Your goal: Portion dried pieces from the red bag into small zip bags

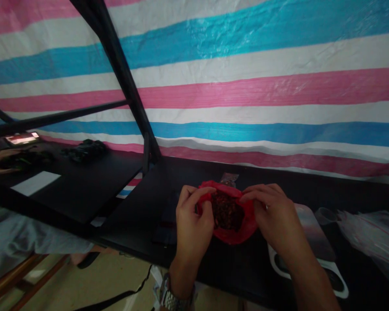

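Observation:
A red plastic bag [235,236] rests on the black table with its mouth spread. Dark reddish-brown dried bits [228,209] fill its inside; their exact kind is unclear. My left hand [196,216] pinches the bag's left rim between thumb and fingers. On the opposite side, my right hand [270,209] has its fingers closed on the right rim. Just behind the bag lies a small clear packet [229,179] with similar bits in it. Partly under my right forearm is a kitchen scale [314,229] with a metal plate and white base.
To the right sit a small clear cup [326,215] and a stack of clear zip bags [372,233]. A black metal frame [126,82] rises at left before a striped tarp [262,90]. Farther left, another person's hand [1,162] is near dark bundles, a white sheet [35,182] and a lit phone [22,138].

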Motion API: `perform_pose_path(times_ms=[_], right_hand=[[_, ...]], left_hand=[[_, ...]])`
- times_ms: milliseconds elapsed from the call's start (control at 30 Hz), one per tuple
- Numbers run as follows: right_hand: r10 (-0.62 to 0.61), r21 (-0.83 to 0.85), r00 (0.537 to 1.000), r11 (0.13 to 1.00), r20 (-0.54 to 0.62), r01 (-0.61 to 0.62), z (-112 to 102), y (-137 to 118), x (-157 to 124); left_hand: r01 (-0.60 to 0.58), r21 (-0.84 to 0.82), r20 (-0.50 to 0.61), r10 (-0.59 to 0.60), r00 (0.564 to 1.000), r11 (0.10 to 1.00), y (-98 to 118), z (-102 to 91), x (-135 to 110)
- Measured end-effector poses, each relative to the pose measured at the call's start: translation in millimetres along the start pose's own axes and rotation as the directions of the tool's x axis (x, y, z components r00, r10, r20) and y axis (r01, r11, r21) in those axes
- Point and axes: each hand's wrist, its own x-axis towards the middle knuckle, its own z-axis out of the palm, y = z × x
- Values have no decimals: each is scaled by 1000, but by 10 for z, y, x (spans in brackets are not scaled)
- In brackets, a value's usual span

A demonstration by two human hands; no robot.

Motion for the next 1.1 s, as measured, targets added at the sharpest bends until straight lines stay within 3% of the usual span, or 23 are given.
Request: perform_pose_path(times_ms=[67,200,300,500,633,733,800,967,1100], right_hand=[[-22,-7,999,1000,-23,22,-9,17,-10],[-17,-17,998,1000,68,18,13,79,-35],[16,-14,997,1000,71,-15,39,102,-37],[113,24,986,994,-123,-111,13,88,-1],[197,146,977,972,-80,-184,22,89,5],[229,197,970,958,-78,-210,24,76,16],[237,211,968,953,-87,-215,12,53,27],[235,210,969,954,-79,-215,-73,41,34],[225,-6,973,974,41,-225,-123,220,-36]], left_hand=[[-9,1,-4,9,1000,1000,7,-3,9],[-23,-13,-29,23,999,1000,15,-9,18],[-16,-16,-19,16,1000,1000,10,-3,15],[-30,50,13,30,999,998,30,3,-6],[-126,254,176,82,981,959,84,66,-77],[-203,325,368,74,927,924,93,167,-152],[-218,364,426,46,904,905,72,229,-188],[-190,496,409,-34,912,847,-23,262,-179],[-129,547,375,-104,921,827,-43,183,-105]])
